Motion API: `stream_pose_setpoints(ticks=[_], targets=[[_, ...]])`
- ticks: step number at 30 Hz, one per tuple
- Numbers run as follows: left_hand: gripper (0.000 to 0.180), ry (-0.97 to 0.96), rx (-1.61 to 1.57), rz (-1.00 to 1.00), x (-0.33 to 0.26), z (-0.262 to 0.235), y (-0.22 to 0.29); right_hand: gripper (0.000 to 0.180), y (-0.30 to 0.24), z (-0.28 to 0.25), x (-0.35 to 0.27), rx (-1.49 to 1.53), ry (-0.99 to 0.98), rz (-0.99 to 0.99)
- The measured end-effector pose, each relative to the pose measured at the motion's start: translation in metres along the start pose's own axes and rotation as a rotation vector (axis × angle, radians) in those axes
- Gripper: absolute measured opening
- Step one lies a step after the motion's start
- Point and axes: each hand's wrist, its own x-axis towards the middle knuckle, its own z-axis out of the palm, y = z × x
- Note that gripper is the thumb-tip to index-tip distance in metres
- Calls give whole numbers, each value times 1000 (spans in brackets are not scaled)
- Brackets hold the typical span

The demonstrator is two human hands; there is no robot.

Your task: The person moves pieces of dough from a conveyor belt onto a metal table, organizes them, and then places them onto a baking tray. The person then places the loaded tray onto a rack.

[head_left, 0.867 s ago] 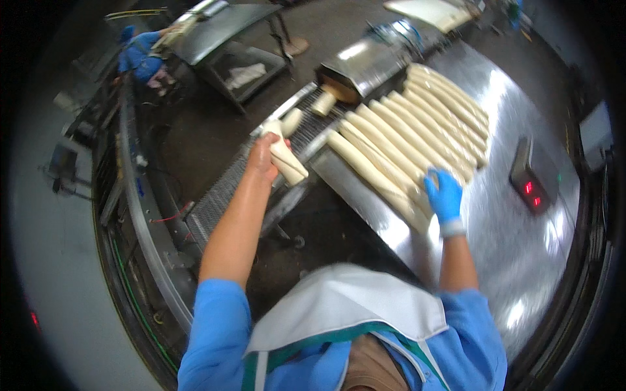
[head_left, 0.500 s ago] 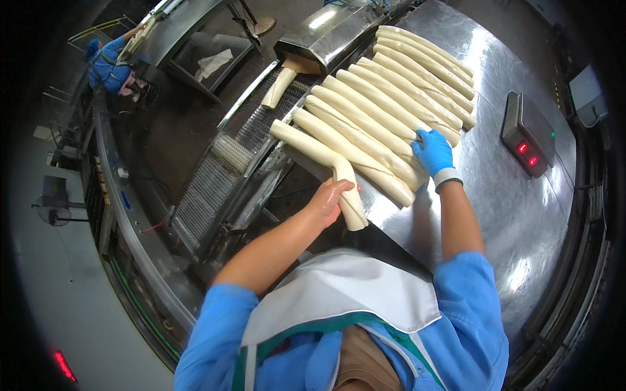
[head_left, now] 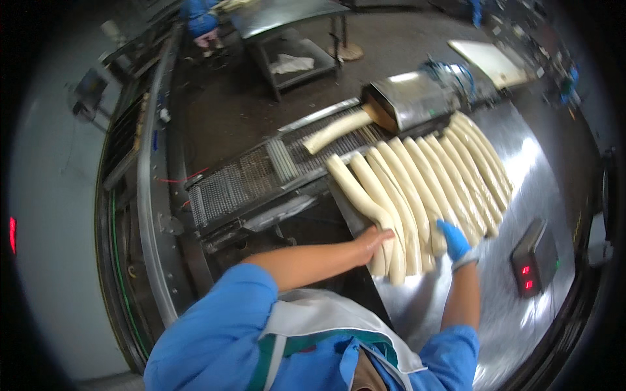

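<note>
Long pale dough rolls (head_left: 417, 189) lie side by side in a row on the steel table. My bare left hand (head_left: 376, 245) grips the near end of the leftmost dough roll (head_left: 357, 194), which bends and lies against its neighbour. Part of that hand's fingers is hidden against the dough. My right hand (head_left: 455, 242), in a blue glove, rests at the near ends of the rolls around the middle of the row, fingers extended against the dough and not closed around a roll.
Left of the table (head_left: 482, 287), a mesh conveyor (head_left: 228, 194) carries another dough roll (head_left: 339, 130) out of a steel machine (head_left: 414, 98). A boxy device with red digits (head_left: 531, 260) stands at the table's right. Another person (head_left: 199, 23) is by a far steel table (head_left: 280, 16).
The view has swung leftward and up. My left hand has brought the leftmost roll against the row, where its near end was held off the table before. My right hand remains at the near roll ends.
</note>
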Motion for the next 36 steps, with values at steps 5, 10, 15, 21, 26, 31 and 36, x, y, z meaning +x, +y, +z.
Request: stream_pose_setpoints(ticks=[5,10,15,21,26,31,36], targets=[[53,-89,-16,200,0,4,7,36,21,4,11,-25,-138,55],[56,-190,-207,-93,6,1,9,46,7,60,-23,571,4,88],[58,-362,-365,-168,-14,-11,32,44,14,78,-28,653,121,26],[64,-540,-531,-23,-71,-37,103,47,-96,142,-55,587,110,-65],[64,-512,-655,199,-117,-94,176,49,-192,236,-20,455,-101,-147],[59,-336,-706,545,-228,-191,264,35,-283,395,45,259,-405,-333],[48,-96,-540,1102,-387,-273,342,35,-376,619,61,161,-913,-711]])
